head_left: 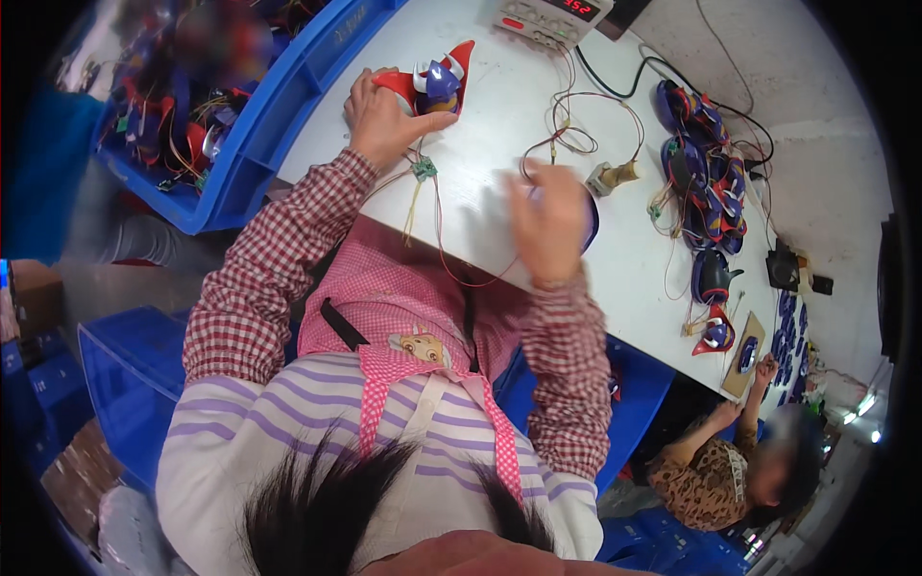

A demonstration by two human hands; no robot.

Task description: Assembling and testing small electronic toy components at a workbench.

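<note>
- Left hand (384, 120) rests on the white table (499, 106), fingers curled over a red, blue and white toy part (437, 82) with the thumb stretched along its near edge; the part lies on the tabletop toward the far left, pinned under the palm.
- Far left of that, a blue bin (288, 106) stands against the table edge, filled with more coloured toy parts and loose wiring (182, 96).
- Just near the left hand, a small green circuit board (424, 169) lies on the table, with thin red and yellow wires (432, 221) trailing from it toward the table's near edge.
- At the far edge sits a bench power supply (552, 17) with a red digit display (its leads run down toward the middle of the table).
- Right hand (547, 226) is raised above the table, blurred, fingers loosely bent; a blue rounded piece (589, 216) shows behind it, but whether the hand grips it cannot be told.
- Just right of that hand, a small tan cylindrical fitting (613, 176) lies on the table.
- Farther right, a heap of blue and red toy shells (706, 178) with tangled wires stretches along the table.
- At the right end, another person (730, 461) in a patterned top reaches a hand to the table edge.
</note>
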